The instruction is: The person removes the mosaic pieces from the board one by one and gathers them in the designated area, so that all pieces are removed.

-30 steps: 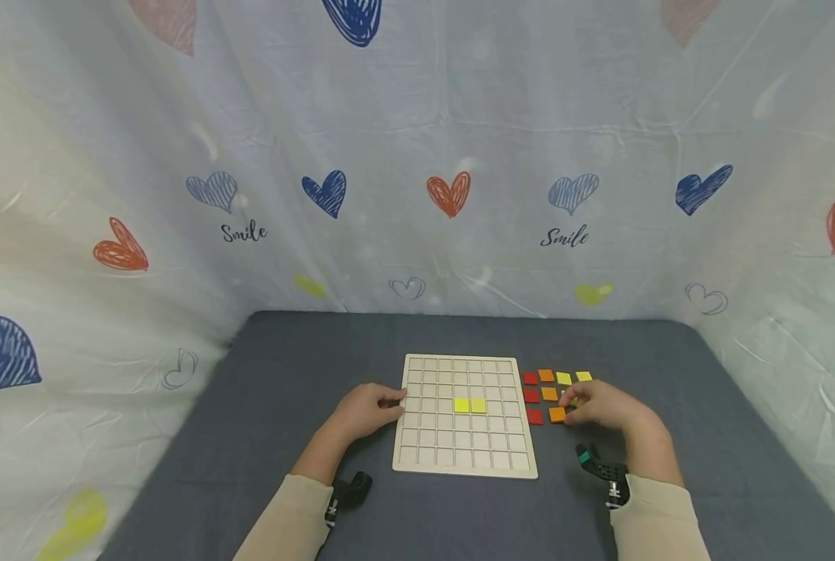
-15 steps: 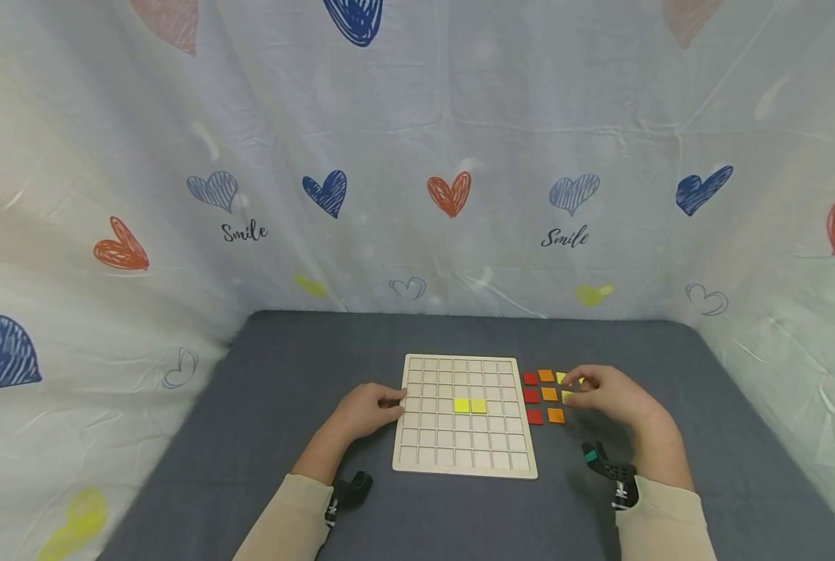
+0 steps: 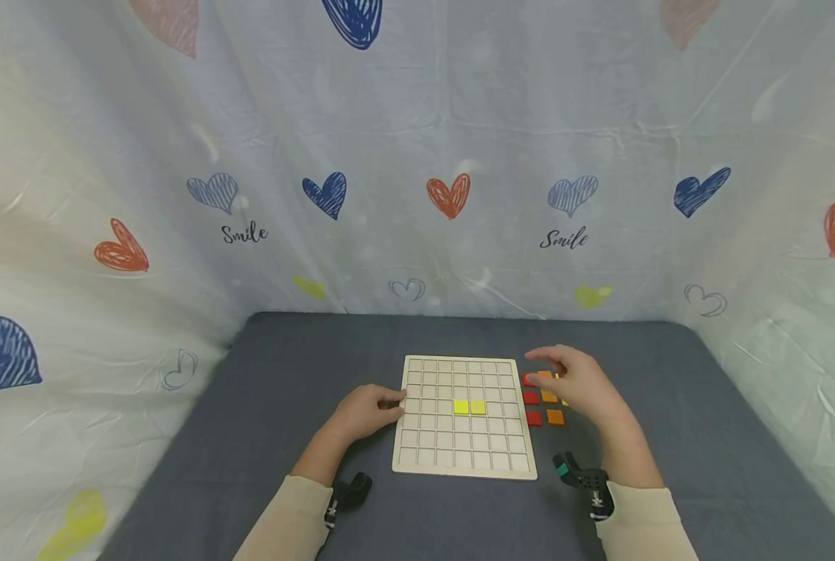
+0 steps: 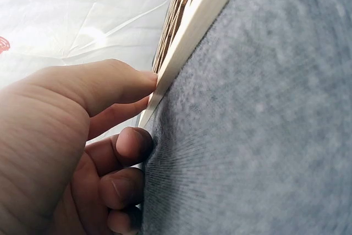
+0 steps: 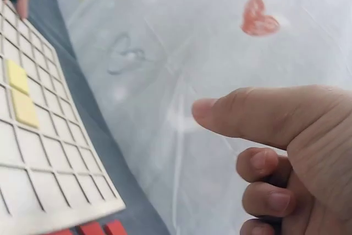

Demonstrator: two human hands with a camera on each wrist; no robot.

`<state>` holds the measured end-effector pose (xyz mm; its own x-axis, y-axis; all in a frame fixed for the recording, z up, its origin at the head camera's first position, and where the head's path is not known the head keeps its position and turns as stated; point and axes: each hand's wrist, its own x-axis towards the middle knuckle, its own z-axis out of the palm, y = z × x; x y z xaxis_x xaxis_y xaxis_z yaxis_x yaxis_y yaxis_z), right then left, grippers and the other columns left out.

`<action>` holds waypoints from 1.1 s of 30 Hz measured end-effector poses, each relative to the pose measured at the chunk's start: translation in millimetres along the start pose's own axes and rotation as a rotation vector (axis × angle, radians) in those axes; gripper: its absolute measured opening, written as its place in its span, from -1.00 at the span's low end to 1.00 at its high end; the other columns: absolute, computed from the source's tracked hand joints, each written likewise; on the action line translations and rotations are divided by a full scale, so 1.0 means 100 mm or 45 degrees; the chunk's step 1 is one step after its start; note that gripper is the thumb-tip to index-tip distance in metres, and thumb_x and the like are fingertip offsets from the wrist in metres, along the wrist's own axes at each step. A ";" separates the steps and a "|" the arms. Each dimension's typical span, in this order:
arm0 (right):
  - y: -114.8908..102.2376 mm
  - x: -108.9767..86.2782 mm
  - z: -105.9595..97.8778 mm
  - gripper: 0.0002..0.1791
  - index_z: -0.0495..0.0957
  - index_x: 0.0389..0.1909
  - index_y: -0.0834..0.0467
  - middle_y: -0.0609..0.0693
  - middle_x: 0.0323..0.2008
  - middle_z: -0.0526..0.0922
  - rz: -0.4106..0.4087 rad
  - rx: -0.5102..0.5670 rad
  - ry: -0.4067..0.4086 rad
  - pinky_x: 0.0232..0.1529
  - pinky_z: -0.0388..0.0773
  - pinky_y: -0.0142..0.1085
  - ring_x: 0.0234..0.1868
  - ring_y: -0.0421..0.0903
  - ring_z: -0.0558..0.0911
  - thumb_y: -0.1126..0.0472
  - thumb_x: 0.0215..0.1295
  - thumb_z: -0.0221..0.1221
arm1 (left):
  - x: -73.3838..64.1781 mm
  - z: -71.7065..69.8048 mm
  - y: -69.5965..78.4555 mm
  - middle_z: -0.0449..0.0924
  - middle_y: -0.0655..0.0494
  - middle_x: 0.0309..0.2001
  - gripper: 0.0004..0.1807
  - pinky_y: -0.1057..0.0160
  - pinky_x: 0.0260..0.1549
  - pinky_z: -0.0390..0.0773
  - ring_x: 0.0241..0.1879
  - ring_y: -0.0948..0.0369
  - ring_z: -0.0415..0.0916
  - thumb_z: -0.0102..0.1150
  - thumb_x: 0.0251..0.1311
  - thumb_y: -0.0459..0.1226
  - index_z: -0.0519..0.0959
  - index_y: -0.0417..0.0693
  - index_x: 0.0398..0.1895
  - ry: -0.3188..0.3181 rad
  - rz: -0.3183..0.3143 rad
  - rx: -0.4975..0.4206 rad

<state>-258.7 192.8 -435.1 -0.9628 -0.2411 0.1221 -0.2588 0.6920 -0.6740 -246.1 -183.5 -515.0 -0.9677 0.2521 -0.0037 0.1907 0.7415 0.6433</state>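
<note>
On the dark table lies a pale wooden grid board (image 3: 435,448). Two yellow square tiles (image 3: 477,407) sit side by side near its middle. My left hand (image 3: 363,411) rests at the board's left edge; in the left wrist view its thumb touches that side, other fingers loosely bent. My right hand (image 3: 577,382) hovers over the loose tiles right of the board, thumb and index finger apart, with nothing seen between them. Red tiles (image 3: 533,418) and orange tiles (image 3: 555,418) show below it. Yellow tiles (image 3: 565,403) beside them are mostly hidden by this hand.
A grey-blue cloth (image 3: 305,351) covers the table. Behind it hangs a white curtain (image 3: 382,249) printed with hearts. Dark wrist devices are strapped at both sleeves, the left one (image 3: 350,492) close to the table left of the board.
My right hand has moved from the orange and yellow tiles up and to the left, over the top tiles, and its thumb and index finger have spread. The left hand has stayed put.
</note>
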 end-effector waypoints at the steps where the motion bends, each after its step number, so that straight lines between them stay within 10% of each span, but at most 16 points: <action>1: -0.03 0.01 0.04 -0.55 0.66 0.18 0.16 -0.01 -0.46 0.23 -0.016 0.005 0.007 -0.42 0.26 -0.15 -0.42 0.00 0.29 0.12 0.31 0.41 | 0.00 0.00 0.00 0.40 0.20 -0.65 -0.57 0.28 -0.61 0.23 -0.67 0.28 0.18 0.36 0.32 -0.16 0.68 0.00 0.23 -0.001 -0.002 0.003; 12: -0.25 0.10 0.51 -0.61 0.71 0.12 0.12 0.03 -0.44 0.34 -0.211 -0.060 0.058 -0.40 0.23 -0.17 -0.42 -0.09 0.25 0.19 0.27 0.43 | 0.01 0.00 0.00 0.40 0.20 -0.66 -0.57 0.29 -0.62 0.24 -0.67 0.29 0.19 0.36 0.31 -0.16 0.67 0.01 0.24 -0.007 0.002 -0.002; 25: -0.40 0.07 0.98 -0.61 0.72 0.12 0.17 0.02 -0.20 0.58 -0.146 -0.372 -0.137 -0.34 0.51 -0.18 -0.37 -0.13 0.47 0.12 0.32 0.39 | 0.01 0.00 -0.01 0.40 0.19 -0.66 -0.56 0.27 -0.61 0.26 -0.67 0.27 0.20 0.36 0.32 -0.15 0.67 0.02 0.25 -0.008 -0.002 0.000; 33: -0.38 0.02 1.15 -0.87 0.77 -0.24 0.13 -0.04 -0.44 0.48 -0.201 -0.531 -0.101 -0.47 0.45 -0.18 -0.49 -0.12 0.43 0.17 0.27 0.41 | 0.01 0.00 -0.01 0.39 0.20 -0.66 -0.57 0.29 -0.61 0.26 -0.67 0.28 0.21 0.36 0.32 -0.15 0.68 0.02 0.24 -0.012 -0.006 0.011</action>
<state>-242.1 87.3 -493.0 -0.9043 -0.4057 0.1325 -0.4267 0.8538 -0.2981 -247.2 -184.2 -515.4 -0.9669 0.2548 -0.0139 0.1879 0.7479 0.6367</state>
